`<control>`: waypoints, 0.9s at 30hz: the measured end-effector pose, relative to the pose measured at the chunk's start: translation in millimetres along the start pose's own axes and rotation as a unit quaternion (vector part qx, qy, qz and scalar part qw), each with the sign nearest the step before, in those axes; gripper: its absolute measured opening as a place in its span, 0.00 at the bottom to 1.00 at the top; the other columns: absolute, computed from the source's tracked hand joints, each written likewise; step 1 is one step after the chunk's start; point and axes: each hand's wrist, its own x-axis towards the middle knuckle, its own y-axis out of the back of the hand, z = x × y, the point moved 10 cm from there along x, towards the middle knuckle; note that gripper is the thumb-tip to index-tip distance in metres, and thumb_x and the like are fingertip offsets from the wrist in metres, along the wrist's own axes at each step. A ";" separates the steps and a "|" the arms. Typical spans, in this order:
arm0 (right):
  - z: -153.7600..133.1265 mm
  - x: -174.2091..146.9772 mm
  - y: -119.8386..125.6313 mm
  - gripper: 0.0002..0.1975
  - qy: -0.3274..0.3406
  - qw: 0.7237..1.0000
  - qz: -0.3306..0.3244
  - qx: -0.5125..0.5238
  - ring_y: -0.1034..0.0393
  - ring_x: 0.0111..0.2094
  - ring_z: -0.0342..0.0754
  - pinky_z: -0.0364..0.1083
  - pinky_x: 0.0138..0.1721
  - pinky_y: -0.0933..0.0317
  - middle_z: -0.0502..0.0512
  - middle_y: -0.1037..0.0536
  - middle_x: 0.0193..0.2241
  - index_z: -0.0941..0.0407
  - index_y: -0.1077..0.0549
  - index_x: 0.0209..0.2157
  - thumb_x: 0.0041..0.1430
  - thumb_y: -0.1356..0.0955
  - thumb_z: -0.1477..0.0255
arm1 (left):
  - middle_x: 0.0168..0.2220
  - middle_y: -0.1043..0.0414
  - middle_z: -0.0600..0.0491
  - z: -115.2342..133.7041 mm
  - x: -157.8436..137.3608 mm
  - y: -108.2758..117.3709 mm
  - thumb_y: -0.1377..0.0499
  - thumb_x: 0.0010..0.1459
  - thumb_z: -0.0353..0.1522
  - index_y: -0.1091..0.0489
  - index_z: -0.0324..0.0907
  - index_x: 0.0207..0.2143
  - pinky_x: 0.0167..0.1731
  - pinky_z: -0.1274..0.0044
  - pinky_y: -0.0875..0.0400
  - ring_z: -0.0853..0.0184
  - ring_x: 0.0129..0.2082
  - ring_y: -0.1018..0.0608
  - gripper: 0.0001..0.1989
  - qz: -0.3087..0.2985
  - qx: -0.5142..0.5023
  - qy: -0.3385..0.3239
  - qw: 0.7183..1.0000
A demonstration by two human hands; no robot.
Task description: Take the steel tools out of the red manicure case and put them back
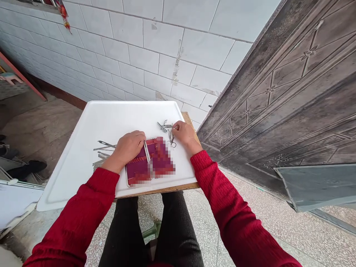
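An open manicure case [164, 165], purple inside with red trim and a row of small loops, lies on the white board [116, 115]; part of it is pixelated. My left hand [129, 146] rests over its upper left part, fingers curled at the top edge by the metal-framed fold. To the right, my right hand [183, 132] has thumb and fingers pinched together over small metal tools; what sits in the pinch is too small to name. Nail clippers [161, 127] lie just left of these fingers, and small scissors [171, 139] below them.
Several thin metal tools [104, 154] lie left of my left hand. The board rests on a wooden tabletop [189, 118] close to a tiled wall [133, 55]. A dark patterned metal door [264, 100] stands at the right. My legs are under the near edge.
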 end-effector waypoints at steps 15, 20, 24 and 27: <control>-17.0 -13.2 10.0 0.07 0.039 0.999 0.030 -0.001 0.31 0.31 0.46 0.43 0.32 0.46 0.50 0.21 0.30 0.55 0.23 0.35 0.58 0.34 0.74 | 0.48 0.20 0.51 2.8 0.2 1.7 0.54 0.68 0.29 0.23 0.44 0.39 0.38 0.69 0.27 0.60 0.45 0.20 0.19 -0.002 0.007 0.005 1.000; -28.5 -19.9 -0.1 0.10 0.035 0.993 -0.006 -0.109 0.28 0.35 0.49 0.45 0.34 0.45 0.55 0.18 0.32 0.54 0.20 0.34 0.63 0.34 0.70 | 0.48 0.20 0.51 3.3 0.3 1.6 0.53 0.68 0.28 0.24 0.44 0.39 0.39 0.69 0.27 0.60 0.45 0.20 0.17 0.006 0.010 -0.003 1.000; -34.5 -22.0 -5.8 0.13 0.036 0.983 -0.014 -0.178 0.25 0.40 0.52 0.46 0.37 0.42 0.59 0.16 0.38 0.55 0.18 0.39 0.66 0.36 0.71 | 0.46 0.20 0.51 4.0 -0.4 2.1 0.53 0.67 0.28 0.24 0.44 0.39 0.39 0.70 0.27 0.61 0.44 0.20 0.17 0.013 0.009 -0.011 1.000; -36.3 -22.5 -8.3 0.13 0.038 0.980 -0.025 -0.196 0.24 0.42 0.54 0.47 0.38 0.41 0.61 0.16 0.39 0.55 0.18 0.41 0.66 0.36 0.71 | 0.44 0.20 0.50 2.7 -0.9 2.4 0.52 0.67 0.28 0.24 0.44 0.39 0.39 0.71 0.27 0.60 0.43 0.20 0.16 0.014 0.005 -0.004 1.000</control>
